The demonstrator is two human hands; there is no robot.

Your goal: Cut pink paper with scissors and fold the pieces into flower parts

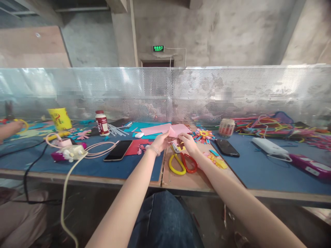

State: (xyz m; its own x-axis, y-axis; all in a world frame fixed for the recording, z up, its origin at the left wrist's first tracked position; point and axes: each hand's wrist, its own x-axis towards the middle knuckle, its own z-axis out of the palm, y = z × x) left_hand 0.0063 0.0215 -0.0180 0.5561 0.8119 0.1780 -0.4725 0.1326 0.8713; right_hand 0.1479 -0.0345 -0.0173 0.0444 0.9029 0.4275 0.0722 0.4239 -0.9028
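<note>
Between both hands, above the table, is a small folded piece of pink paper (172, 132). My left hand (160, 142) is closed on its left side, and my right hand (187, 143) pinches its right side. Just below my hands lie scissors with one yellow handle loop (177, 164) and one red; their blades are partly hidden. Behind the hands a larger pink paper sheet (155, 129) lies flat. A multicoloured paper flower (203, 135) rests right of my right hand, and yellow paper cuttings (216, 160) lie near my right forearm.
Left of my hands are a phone (118, 150), a red-capped bottle (102, 123), a yellow tub (60, 119) and a power strip (69, 152) with cables. On the right are another phone (227, 148), a jar (227, 127) and a white power bank (270, 146). Another person's hand (11, 129) shows far left.
</note>
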